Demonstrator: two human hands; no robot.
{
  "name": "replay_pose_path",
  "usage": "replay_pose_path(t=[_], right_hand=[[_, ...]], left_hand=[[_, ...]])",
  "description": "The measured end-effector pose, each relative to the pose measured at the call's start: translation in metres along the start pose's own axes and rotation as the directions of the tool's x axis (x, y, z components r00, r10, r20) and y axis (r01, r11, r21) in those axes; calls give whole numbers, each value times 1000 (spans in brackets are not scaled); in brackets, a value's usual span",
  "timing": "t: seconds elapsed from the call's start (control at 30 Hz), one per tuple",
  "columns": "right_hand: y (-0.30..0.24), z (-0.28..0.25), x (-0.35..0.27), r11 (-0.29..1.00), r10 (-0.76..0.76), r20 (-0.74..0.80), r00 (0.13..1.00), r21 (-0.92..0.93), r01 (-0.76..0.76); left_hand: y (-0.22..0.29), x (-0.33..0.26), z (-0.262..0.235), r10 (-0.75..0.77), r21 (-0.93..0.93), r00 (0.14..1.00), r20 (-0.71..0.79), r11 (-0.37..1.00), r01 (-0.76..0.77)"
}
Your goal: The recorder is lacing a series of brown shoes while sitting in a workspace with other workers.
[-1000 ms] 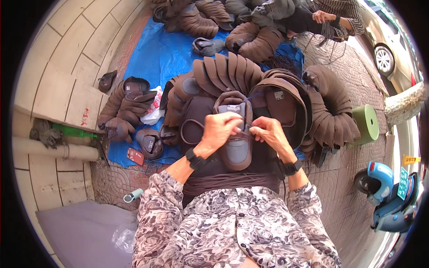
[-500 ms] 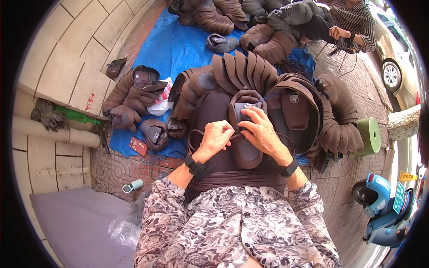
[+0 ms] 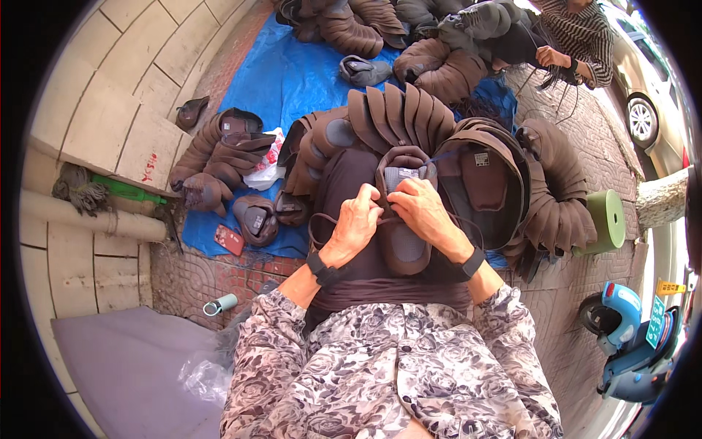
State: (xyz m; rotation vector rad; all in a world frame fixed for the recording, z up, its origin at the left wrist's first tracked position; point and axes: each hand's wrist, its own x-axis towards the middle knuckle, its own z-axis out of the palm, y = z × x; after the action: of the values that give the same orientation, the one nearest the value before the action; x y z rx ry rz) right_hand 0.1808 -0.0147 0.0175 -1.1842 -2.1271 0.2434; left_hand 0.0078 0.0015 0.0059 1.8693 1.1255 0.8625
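A brown shoe upper lies on my lap, toe toward me, its grey tongue label showing at the opening. My left hand is closed in a pinch beside its left edge, on a dark shoelace that loops out past my wrist. Over the eyelets, my right hand pinches with thumb and forefinger at the lace; the fingertips partly hide the spot. More lace bows out to the right of that hand. Stacked brown uppers arch just beyond my knees, and a larger nested bundle sits to the right.
A blue tarp bears more bundles of uppers, a white plastic bag and a red phone. On the right are a green roll, a tree trunk and a blue scooter. A person in stripes works at the far right.
My right hand's fingers have drawn together from a spread pose into a pinch over the eyelets. My left hand has stayed nearly in place, its fingers slightly raised.
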Motion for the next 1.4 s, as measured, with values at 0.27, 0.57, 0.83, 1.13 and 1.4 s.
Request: replay_pose_path(t=[0.27, 0.57, 0.83, 1.13, 1.4], right_hand=[[-2, -45, 5, 941, -57, -187, 981, -338, -10], [16, -27, -38, 342, 727, 203, 657, 722, -601], [21, -22, -39, 166, 690, 255, 677, 855, -492], [13, -28, -22, 497, 685, 162, 710, 609, -618], [17, -29, -21, 278, 729, 277, 626, 716, -640]], left_hand=[[27, 7, -7, 410, 343, 911, -47, 863, -371], [22, 35, 39, 532, 467, 836, 131, 711, -526], [17, 38, 44, 470, 354, 874, 123, 802, -481], [11, 34, 51, 414, 492, 893, 179, 748, -445], [26, 34, 46, 346, 453, 899, 270, 778, -435]])
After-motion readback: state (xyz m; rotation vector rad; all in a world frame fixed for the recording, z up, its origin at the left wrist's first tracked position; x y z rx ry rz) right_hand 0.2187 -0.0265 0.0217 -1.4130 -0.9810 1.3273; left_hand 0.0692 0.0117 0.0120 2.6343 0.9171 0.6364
